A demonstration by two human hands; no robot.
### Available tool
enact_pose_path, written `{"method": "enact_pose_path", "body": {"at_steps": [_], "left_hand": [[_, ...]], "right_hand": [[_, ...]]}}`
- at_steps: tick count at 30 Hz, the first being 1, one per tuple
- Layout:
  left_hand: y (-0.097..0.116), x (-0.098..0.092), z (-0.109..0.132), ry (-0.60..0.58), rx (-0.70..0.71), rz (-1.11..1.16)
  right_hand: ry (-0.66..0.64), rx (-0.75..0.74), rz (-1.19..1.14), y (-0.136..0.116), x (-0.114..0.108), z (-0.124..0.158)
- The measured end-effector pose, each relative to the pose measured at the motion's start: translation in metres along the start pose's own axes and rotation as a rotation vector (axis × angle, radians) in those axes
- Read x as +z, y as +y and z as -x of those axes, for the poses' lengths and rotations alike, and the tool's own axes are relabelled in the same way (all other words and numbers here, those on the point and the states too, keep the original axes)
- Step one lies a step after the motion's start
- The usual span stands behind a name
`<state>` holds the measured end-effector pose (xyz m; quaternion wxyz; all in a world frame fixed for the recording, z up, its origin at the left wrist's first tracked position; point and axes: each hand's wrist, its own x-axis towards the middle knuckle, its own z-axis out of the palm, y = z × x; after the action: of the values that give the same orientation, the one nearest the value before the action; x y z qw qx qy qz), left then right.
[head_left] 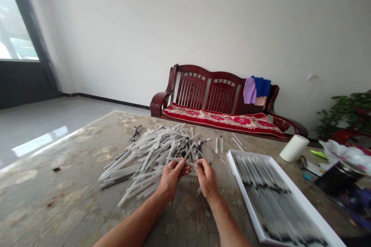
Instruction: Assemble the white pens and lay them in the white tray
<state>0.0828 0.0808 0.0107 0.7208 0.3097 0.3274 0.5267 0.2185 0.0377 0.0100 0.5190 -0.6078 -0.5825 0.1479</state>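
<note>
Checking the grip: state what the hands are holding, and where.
A thin white tube, pinched mid-length by the left hand, its far end at the right hand's fingertips.

Way ahead of the left hand blocked by a tube pile, narrow gap left between right hand and white tray

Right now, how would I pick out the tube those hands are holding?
On the mottled table, find the heap of white tubes. At its near edge are the left hand and right hand. The tube runs crosswise between them, pinched in the left hand, held above the heap unlike its neighbours.
</note>
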Motion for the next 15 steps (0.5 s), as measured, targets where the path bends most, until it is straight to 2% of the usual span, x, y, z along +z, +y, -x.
{"method": "enact_pose_path", "body": {"at_steps": [7,11,15], "left_hand": [[0.0011,-0.0001,0.0008,-0.039,0.008,-0.034],[0.0015,-0.0007,-0.0008,-0.021,0.023,-0.037],[0.0005,-0.0011,-0.0009,-0.037,0.026,-0.048]], "right_hand": [[0.012,0.089,0.034,0.0072,0.0051,0.0011],[-0.011,0.044,-0.039,0.0048,0.0012,0.0012],[0.012,0.057,0.006,0.0064,0.0023,0.0006]]}}
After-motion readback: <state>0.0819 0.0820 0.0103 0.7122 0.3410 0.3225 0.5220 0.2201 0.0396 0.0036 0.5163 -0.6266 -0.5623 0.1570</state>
